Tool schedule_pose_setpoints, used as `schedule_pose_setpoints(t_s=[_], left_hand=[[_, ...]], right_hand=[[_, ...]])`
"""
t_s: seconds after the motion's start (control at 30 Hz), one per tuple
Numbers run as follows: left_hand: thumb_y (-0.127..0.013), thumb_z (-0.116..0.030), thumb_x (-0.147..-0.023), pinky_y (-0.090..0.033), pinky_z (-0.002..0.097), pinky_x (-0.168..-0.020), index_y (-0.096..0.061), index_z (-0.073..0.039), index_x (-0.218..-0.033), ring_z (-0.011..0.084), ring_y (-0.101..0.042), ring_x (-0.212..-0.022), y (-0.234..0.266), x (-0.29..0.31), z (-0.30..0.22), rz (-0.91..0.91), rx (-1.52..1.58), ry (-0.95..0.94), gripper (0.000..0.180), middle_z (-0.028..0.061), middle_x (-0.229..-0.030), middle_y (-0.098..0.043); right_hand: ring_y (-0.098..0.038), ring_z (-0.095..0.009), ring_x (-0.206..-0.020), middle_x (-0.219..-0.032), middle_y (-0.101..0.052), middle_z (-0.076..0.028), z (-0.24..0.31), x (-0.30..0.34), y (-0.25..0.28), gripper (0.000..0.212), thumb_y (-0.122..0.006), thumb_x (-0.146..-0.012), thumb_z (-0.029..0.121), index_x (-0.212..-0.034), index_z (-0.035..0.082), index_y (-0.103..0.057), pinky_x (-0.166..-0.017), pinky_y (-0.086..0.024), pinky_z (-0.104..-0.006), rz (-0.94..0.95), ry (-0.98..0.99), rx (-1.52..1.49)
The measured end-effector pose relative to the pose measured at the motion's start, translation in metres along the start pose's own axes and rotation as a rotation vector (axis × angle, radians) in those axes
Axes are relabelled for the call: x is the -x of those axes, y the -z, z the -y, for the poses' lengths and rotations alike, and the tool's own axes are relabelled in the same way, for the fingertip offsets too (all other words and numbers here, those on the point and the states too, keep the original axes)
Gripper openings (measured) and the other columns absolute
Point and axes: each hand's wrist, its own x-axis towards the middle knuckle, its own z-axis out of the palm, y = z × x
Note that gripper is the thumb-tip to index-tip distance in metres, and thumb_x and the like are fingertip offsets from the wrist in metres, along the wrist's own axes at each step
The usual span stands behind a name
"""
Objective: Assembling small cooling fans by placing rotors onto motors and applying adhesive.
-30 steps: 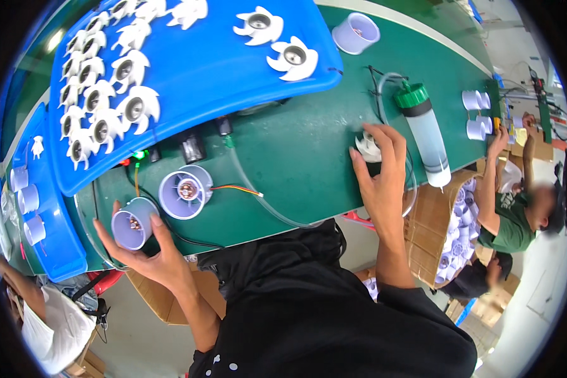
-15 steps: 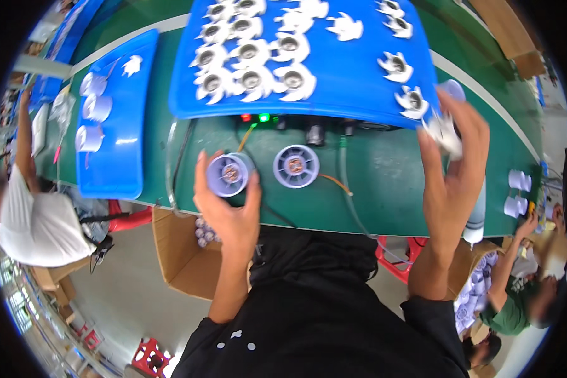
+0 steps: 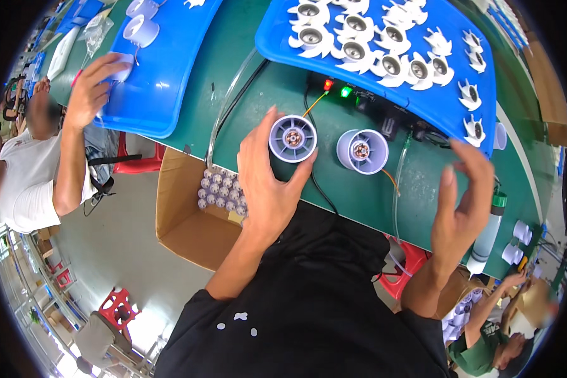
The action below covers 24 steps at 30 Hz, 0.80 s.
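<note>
My left hand grips a lavender round fan housing by its rim, low over the green table. A second, matching housing stands just to its right, with an orange wire running from it. To the right, my right hand hovers over the table edge with its fingers spread and nothing in them. Beyond both hands lies a blue tray that carries several white impellers.
A black box with a red and a green light sits under the tray's edge. A cardboard box of lavender parts stands below the table. A co-worker's hand rests on another blue tray. A green-capped bottle stands at the right.
My left hand has brought its housing down beside the standing one. My right hand has drawn back from the impeller tray, and the white impeller it held is gone from it.
</note>
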Motion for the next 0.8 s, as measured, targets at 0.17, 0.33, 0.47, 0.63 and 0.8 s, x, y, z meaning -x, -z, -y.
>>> schedule_pose_setpoints(t_s=[0.17, 0.33, 0.47, 0.63, 0.8], left_hand=[[-0.084, -0.001, -0.071, -0.043, 0.0357, -0.102, -0.052, -0.002, -0.133, 0.0251, -0.057, -0.118, 0.001, -0.002, 0.007, 0.011, -0.037, -0.111, 0.07, 0.0127, -0.129, -0.057], [-0.085, 0.002, -0.069, -0.045, 0.0344, -0.101, -0.051, -0.001, -0.133, 0.0231, -0.058, -0.117, -0.006, 0.001, 0.014, 0.008, 0.05, -0.123, 0.073, 0.0131, -0.13, -0.058], [-0.09, 0.0, -0.063, -0.051, 0.0326, -0.094, -0.046, 0.005, -0.138, 0.022, -0.063, -0.109, -0.006, 0.009, 0.021, 0.008, 0.192, -0.131, 0.087, 0.0159, -0.13, -0.056], [-0.095, -0.009, -0.058, -0.052, 0.029, -0.089, -0.048, 0.008, -0.137, 0.0194, -0.063, -0.103, -0.003, 0.003, 0.023, 0.047, 0.142, -0.223, 0.093, 0.0121, -0.119, -0.057], [-0.097, -0.016, -0.057, -0.053, 0.0278, -0.087, -0.046, 0.011, -0.137, 0.0204, -0.065, -0.1, -0.004, 0.003, 0.025, 0.078, 0.056, -0.294, 0.099, 0.0145, -0.118, -0.057]], right_hand=[[-0.059, -0.03, -0.107, -0.117, -0.06, -0.016, 0.006, 0.033, -0.032, 0.051, -0.079, -0.075, 0.006, -0.123, 0.002, -0.063, -0.093, -0.047, -0.037, 0.161, -0.127, -0.096], [-0.051, -0.033, -0.12, -0.136, -0.046, -0.017, 0.02, 0.042, -0.058, 0.079, -0.087, -0.068, 0.006, -0.139, 0.005, -0.051, -0.097, -0.048, -0.0391, 0.173, -0.109, -0.024], [-0.048, -0.028, -0.127, -0.14, -0.05, -0.015, 0.022, 0.045, -0.072, 0.079, -0.084, -0.072, 0.007, -0.142, 0.002, -0.047, -0.097, -0.044, -0.0373, 0.123, -0.054, 0.017], [-0.048, -0.028, -0.129, -0.142, -0.042, -0.018, 0.013, 0.055, -0.086, 0.075, -0.078, -0.078, -0.001, -0.143, -0.003, -0.04, -0.102, -0.045, -0.0364, 0.138, -0.024, -0.055], [-0.052, -0.03, -0.127, -0.14, -0.043, -0.019, 0.009, 0.059, -0.091, 0.079, -0.078, -0.079, 0.0, -0.144, -0.005, -0.034, -0.105, -0.046, -0.0376, 0.136, -0.086, -0.091]])
